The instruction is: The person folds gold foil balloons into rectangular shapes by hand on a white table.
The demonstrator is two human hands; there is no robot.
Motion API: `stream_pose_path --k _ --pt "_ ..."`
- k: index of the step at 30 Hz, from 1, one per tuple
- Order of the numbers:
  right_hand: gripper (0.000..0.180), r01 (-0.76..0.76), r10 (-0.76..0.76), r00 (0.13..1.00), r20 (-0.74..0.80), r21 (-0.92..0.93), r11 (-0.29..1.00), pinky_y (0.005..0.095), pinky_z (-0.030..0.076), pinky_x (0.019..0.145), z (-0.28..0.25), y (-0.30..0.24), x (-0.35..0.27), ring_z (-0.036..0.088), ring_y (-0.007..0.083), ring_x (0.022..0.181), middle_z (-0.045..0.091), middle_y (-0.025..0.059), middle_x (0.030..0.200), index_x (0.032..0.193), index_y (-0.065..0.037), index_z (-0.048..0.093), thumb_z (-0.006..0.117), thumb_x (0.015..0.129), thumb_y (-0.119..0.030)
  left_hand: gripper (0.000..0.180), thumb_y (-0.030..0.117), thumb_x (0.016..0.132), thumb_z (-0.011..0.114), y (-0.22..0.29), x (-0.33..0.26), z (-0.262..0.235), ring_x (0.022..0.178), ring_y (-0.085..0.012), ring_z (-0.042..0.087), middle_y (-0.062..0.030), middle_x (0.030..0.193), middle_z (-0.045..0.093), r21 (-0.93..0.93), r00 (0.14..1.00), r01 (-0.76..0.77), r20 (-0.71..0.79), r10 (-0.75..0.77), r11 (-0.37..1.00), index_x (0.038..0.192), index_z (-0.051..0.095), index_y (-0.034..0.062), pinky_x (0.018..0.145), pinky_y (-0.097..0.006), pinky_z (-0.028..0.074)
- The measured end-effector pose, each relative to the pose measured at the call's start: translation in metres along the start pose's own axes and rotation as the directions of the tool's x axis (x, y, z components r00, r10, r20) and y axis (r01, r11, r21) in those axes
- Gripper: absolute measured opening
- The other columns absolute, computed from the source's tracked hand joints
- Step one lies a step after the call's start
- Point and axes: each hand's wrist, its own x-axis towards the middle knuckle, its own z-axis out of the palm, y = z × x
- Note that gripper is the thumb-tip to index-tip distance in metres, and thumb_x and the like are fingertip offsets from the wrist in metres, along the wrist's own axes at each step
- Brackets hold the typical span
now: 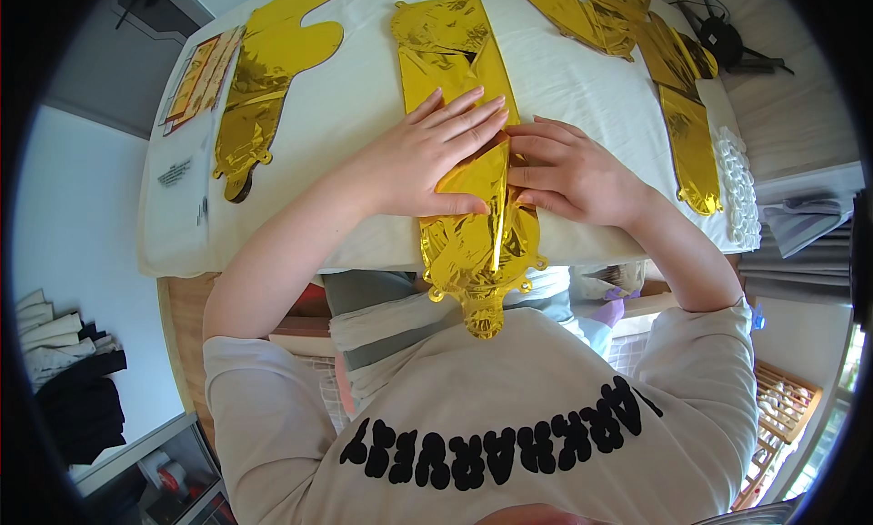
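A flat, uninflated gold foil balloon (455,243) lies lengthwise on the table in front of me, its tabbed near end hanging over the table edge. My left hand (441,152) rests flat across its middle, fingers stretched to the right and the thumb apart. At the balloon's right side, my right hand (559,166) touches the foil with its fingers pointing left and apart. A lengthwise fold with a bright crease runs between the two hands. Beyond them the balloon's far end (441,30) lies wrinkled on the cloth.
More gold foil balloons lie at the left (259,80) and at the right (677,116). A patterned packet (202,80) and a clear plastic bag (177,184) are on the left. A black object with several arms (723,39) sits far right, above clear bubbly plastic (737,189). White cloth (364,98) covers the table.
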Motion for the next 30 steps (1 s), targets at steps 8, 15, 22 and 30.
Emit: stream_pose_path --k 8,15,22,30 --pt "0.037 0.02 -0.015 0.997 0.07 -0.072 0.997 0.0553 0.034 0.122 -0.003 -0.002 0.001 0.047 0.0356 0.143 0.058 0.01 0.143 0.129 -0.015 0.071 0.07 0.096 -0.03 0.108 0.074 0.091 0.06 0.0 0.0 0.0 0.162 -0.0331 0.017 -0.0115 0.174 0.023 0.001 1.0 0.006 0.022 -0.006 1.0 0.168 0.023 0.0076 0.13 -0.055 0.015" --pt "0.037 0.029 -0.013 0.993 0.117 -0.13 0.991 0.0551 0.031 0.124 -0.004 -0.005 0.003 0.048 0.0333 0.143 0.061 0.0078 0.141 0.132 -0.014 0.068 0.066 0.099 -0.031 0.108 0.08 0.092 0.053 -0.003 0.0 0.003 0.162 -0.0322 0.019 -0.0125 0.173 0.026 0.009 1.0 -0.016 -0.001 0.016 1.0 0.167 0.024 0.0067 0.129 -0.057 0.018" --pt "0.035 -0.023 0.031 0.994 0.101 -0.078 0.997 0.0545 0.032 0.123 -0.002 -0.002 0.001 0.049 0.0339 0.143 0.062 0.0092 0.142 0.131 -0.013 0.068 0.066 0.099 -0.027 0.108 0.081 0.093 0.05 -0.001 0.001 0.003 0.161 -0.0307 0.022 -0.0131 0.173 0.028 0.045 1.0 -0.003 0.028 0.002 0.999 0.166 0.025 0.0049 0.13 -0.055 0.018" --pt "0.034 -0.057 0.055 0.997 -0.057 -0.03 0.998 0.0524 0.041 0.118 0.006 -0.001 0.001 0.059 0.031 0.133 0.066 0.0082 0.135 0.122 -0.012 0.069 0.077 0.09 -0.017 0.109 0.08 0.093 0.051 -0.003 0.001 0.006 0.161 -0.0294 0.024 -0.0138 0.172 0.029 0.024 1.0 -0.005 0.01 0.005 1.0 0.166 0.025 0.0049 0.131 -0.053 0.017"
